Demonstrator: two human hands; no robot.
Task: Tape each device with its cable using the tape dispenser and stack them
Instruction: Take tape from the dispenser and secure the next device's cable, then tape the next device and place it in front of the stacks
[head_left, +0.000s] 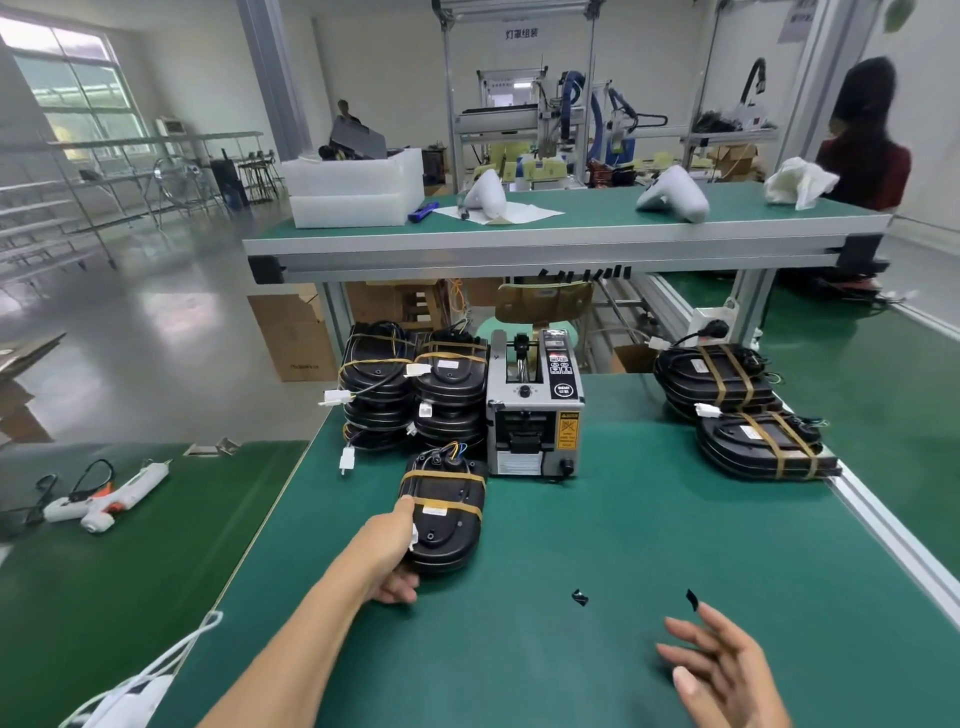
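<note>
Currently my left hand grips a taped device near the table's left edge, unstacked; my right hand hovers open, empty.

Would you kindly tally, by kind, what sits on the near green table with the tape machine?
piles of taped devices: 5
tape dispenser: 1
black scraps: 2
Total: 8

head cam | worn, faces forward-down | close over green table | wide-angle
</note>
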